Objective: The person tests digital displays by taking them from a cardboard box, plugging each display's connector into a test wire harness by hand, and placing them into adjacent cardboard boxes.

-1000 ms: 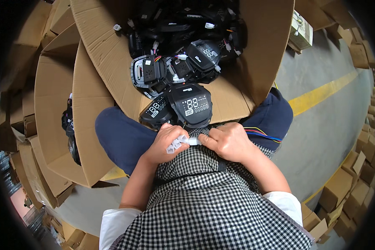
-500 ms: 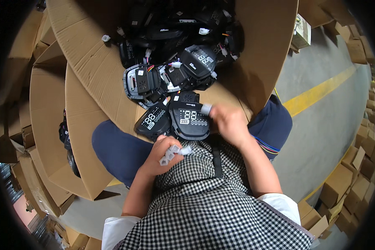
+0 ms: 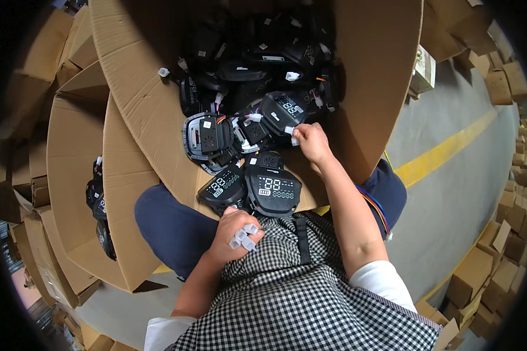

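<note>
The right hand, a second ago beside the left hand, now reaches into the box. It holds a white plug by a black display.

"Where are the display units?"
"In the front carton, at my twelve o'clock."
"The second carton?"
"Ten o'clock, left of it."
"Connectors?"
"In my left fingers, at eleven."

Head-worn fisheye — facing down, close over apron and carton.
</note>
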`<state>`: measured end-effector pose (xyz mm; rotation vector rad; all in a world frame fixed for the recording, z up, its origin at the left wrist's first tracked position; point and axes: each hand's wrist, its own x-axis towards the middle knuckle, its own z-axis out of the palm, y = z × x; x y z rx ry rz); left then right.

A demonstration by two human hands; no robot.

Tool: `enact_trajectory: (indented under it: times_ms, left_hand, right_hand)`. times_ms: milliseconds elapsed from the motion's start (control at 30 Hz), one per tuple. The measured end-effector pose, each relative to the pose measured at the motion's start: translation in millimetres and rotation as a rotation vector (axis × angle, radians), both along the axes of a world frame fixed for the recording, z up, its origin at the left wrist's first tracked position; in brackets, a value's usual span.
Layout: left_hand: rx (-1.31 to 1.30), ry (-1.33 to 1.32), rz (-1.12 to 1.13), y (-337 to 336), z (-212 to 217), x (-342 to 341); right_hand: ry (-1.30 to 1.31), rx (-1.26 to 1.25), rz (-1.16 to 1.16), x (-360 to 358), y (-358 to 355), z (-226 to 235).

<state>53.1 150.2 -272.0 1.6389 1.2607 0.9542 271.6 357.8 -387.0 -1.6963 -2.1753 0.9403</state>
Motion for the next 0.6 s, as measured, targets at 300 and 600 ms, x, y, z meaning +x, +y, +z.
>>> enact_trajectory:
  times_ms: [300,600]
  left_hand:
    - [0.271,-0.936,0.427,0.7,62.7,-37.2]
    - [1.181,-0.519,1.021,-48.9,172.2,-191.9]
  right_hand:
    - [0.515,-0.085,-0.291,37.1,-26.0,31.9]
    - [0.13,-0.064,-0.091,11.6,-123.3,24.4]
